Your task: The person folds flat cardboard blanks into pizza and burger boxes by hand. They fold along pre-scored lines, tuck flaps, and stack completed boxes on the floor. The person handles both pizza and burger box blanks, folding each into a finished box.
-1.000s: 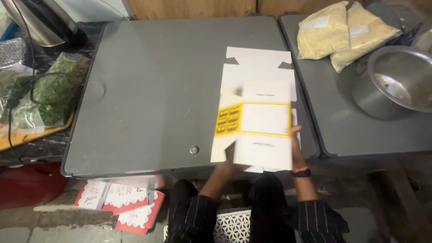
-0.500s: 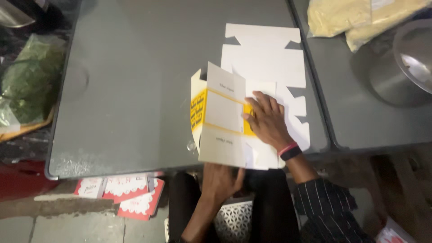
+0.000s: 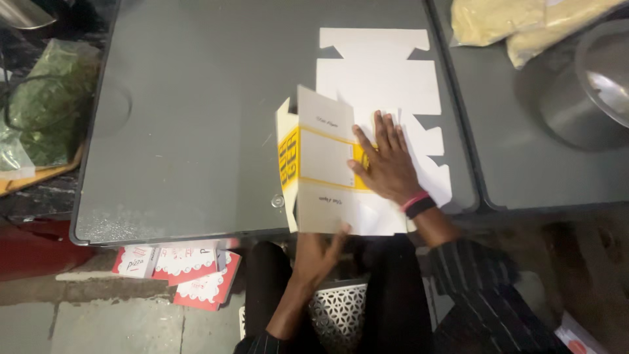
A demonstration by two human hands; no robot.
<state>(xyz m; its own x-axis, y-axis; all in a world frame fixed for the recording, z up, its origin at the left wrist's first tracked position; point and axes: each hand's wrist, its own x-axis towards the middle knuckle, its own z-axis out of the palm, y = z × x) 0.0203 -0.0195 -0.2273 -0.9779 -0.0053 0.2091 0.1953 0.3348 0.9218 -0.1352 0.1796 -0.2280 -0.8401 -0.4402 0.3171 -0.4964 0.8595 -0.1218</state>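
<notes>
A flat white and yellow cardboard box blank point(image 3: 327, 164) lies on the grey table point(image 3: 196, 118), with its left part folded up. My right hand point(image 3: 386, 164) lies flat on the blank, fingers spread, pressing it onto the table. My left hand point(image 3: 314, 255) sits below the table's front edge and touches the lower edge of the raised flap with its fingers. Under the folded piece lies another white die-cut blank point(image 3: 380, 72), stretching toward the far side of the table.
A metal bowl point(image 3: 590, 85) and yellowish bags point(image 3: 517, 23) sit on a second table at the right. Bagged green leaves point(image 3: 46, 105) lie at the left. Red and white flat boxes point(image 3: 183, 269) lie on the floor under the table edge.
The left part of the blank has gone from flat to folded upright. My right hand moved onto the blank's middle; my left hand shifted below the front edge.
</notes>
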